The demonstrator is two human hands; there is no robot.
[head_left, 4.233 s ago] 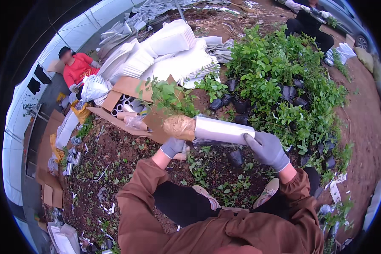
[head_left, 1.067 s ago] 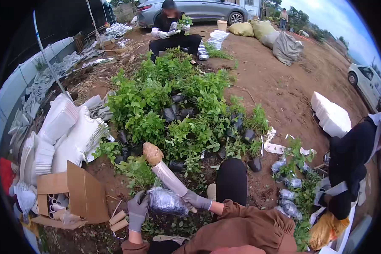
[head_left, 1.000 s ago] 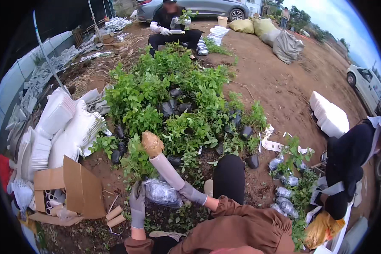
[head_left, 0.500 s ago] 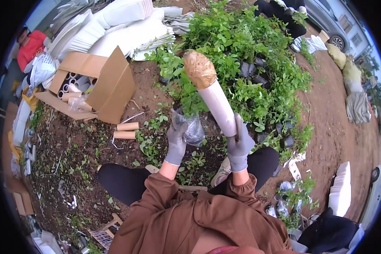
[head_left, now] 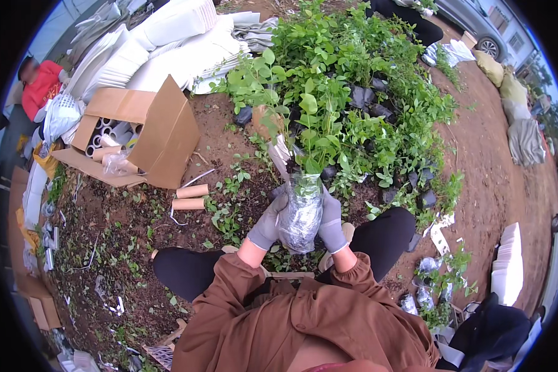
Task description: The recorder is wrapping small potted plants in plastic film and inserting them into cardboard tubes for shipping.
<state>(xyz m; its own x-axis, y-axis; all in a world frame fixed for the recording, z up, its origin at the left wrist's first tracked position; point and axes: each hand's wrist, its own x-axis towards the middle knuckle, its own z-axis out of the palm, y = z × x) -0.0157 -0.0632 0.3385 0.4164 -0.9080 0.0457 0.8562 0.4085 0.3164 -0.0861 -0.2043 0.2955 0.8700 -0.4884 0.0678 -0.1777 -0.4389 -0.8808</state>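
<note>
A leafy seedling [head_left: 316, 133] stands upright between my hands, its root ball [head_left: 301, 220] wrapped in shiny clear film. My left hand [head_left: 270, 222], in a grey glove, is closed against the left side of the root ball. On the right side my gloved right hand [head_left: 332, 220] is closed round it too. Behind the plant, tilted up to the left, is a roll of stretch film [head_left: 280, 154] with a tan wrapped end. The roll's lower end is hidden by the plant and hands, so I cannot tell which fingers touch it.
An open cardboard box [head_left: 167, 133] of film rolls stands left, with two cardboard tubes [head_left: 191, 203] beside it. Many potted seedlings [head_left: 366, 99] crowd ahead. White foam sheets [head_left: 173, 59] pile up far left, near a person in red [head_left: 41, 90]. Wrapped plants [head_left: 425, 291] lie right.
The film roll has swung from the right of the plant to behind its left side. My right hand has come in against the root ball, which is now nearer me and wrapped in film.
</note>
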